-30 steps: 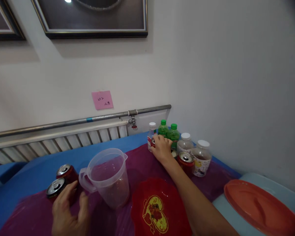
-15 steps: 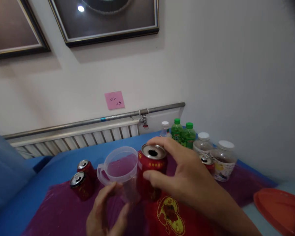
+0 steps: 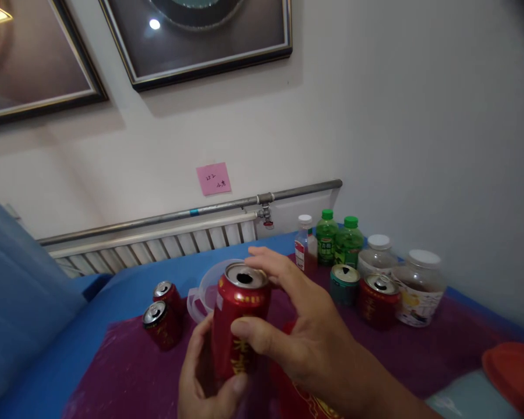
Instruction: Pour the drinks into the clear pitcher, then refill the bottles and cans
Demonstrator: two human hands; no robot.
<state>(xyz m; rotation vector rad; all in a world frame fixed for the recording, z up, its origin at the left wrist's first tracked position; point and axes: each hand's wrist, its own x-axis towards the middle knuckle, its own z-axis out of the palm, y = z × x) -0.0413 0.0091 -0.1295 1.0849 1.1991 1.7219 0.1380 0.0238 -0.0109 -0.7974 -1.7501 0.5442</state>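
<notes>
A red drink can (image 3: 231,314) with gold lettering stands upright between my hands, its top opening dark. My right hand (image 3: 305,320) is closed around the upper part, thumb in front and fingers behind the rim. Low on the left side, my left hand (image 3: 205,372) curls round the same can, its thumb against the front. Behind the can is a clear plastic pitcher (image 3: 198,302), partly hidden, with its handle to the left. Something red with a yellow print (image 3: 297,396) shows under my right wrist, mostly covered.
Two red cans (image 3: 161,323) stand at left on the purple sheet (image 3: 122,366). To the right are a teal can (image 3: 344,285), another red can (image 3: 379,299), lidded jars (image 3: 419,291), green-capped bottles (image 3: 348,241) and a white-capped bottle (image 3: 305,247). An orange-red object (image 3: 513,372) lies at far right.
The can has moved left and toward me, now in front of the pitcher. My left hand, formerly apart from it, has come round its lower part. The view has shifted slightly left.
</notes>
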